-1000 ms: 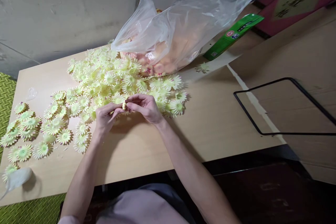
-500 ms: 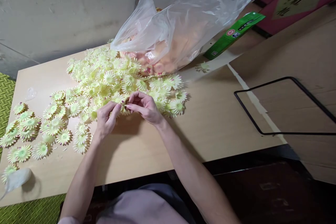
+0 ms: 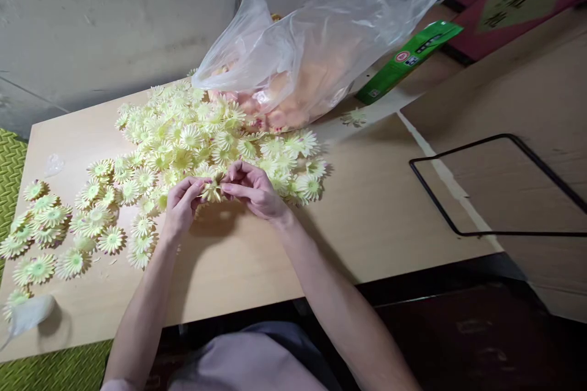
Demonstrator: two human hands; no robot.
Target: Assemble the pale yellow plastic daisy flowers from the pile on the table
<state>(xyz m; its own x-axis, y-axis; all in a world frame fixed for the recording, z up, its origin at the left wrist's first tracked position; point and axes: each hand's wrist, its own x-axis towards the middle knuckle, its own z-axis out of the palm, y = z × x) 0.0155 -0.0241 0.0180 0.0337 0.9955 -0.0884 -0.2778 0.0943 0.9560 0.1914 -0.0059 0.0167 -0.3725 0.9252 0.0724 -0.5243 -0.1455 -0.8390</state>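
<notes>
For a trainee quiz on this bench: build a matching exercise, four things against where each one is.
Things:
1. flower
2. plastic bag
3. green box
4. black frame

Places:
A. lying on the cardboard at the right
B. pinched between the left hand and the right hand
C. on the table, behind the flower pile
D. just past the bag's right end

Pairs: 1-B, 2-C, 3-D, 4-A
</notes>
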